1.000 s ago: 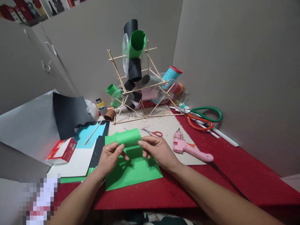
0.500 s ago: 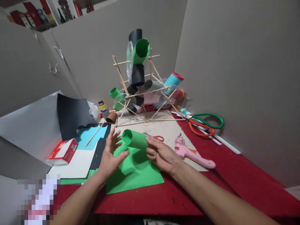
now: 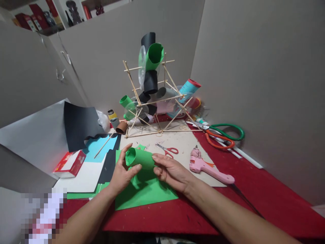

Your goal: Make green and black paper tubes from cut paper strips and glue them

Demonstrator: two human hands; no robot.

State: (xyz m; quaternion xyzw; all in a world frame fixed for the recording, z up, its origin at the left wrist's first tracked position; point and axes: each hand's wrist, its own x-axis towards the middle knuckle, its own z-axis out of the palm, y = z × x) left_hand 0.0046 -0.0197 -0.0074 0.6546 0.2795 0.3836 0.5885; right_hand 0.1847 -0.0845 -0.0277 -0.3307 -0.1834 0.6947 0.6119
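A green paper tube [image 3: 142,158] is held above a green sheet [image 3: 142,198], its open end turned left. My right hand [image 3: 172,171] pinches the tube's right end between thumb and fingers. My left hand [image 3: 124,173] curves around the tube's left end, thumb in front and fingers behind, and is closed on it. Just beyond the tube lie small scissors with red handles [image 3: 169,149]. To the right of my right hand rests a pink glue gun [image 3: 209,169].
A stick frame [image 3: 162,101] bearing black and green tubes and clear discs stands at the back. Large scissors with green and orange handles [image 3: 220,137] lie right. A red and white box [image 3: 69,165], white sheet and black paper [image 3: 78,125] are at left, on a red-covered table [image 3: 157,220].
The tube has moved a little left and down in my right hand. My left hand, open and apart from it before, now closes around its left end.
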